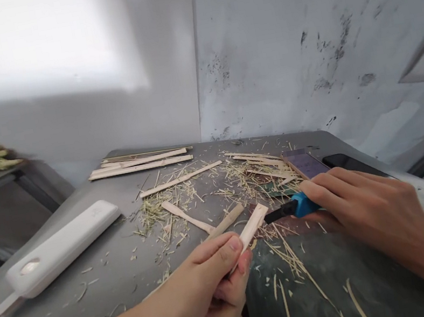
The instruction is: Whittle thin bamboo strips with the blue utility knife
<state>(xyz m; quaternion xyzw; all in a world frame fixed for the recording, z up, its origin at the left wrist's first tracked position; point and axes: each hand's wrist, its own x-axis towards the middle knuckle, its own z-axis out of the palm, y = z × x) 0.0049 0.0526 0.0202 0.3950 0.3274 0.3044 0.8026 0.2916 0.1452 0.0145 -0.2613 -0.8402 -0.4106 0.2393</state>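
Note:
My left hand, with black beads at the wrist, is closed around a pale flat bamboo strip. Its free end sticks up past the thumb, tilted to the right. My right hand grips a blue and black utility knife. The black tip end of the knife points left and lies right beside the strip's free end; whether the edge touches it, I cannot tell. Just behind the left hand are a carved bamboo piece with a narrowed middle and another strip.
Shavings litter the grey table. Bamboo strips lie stacked at the back left. A white power bank with a cable sits left. A phone and a dark flat device lie beyond my right hand. A dark mat lies in front.

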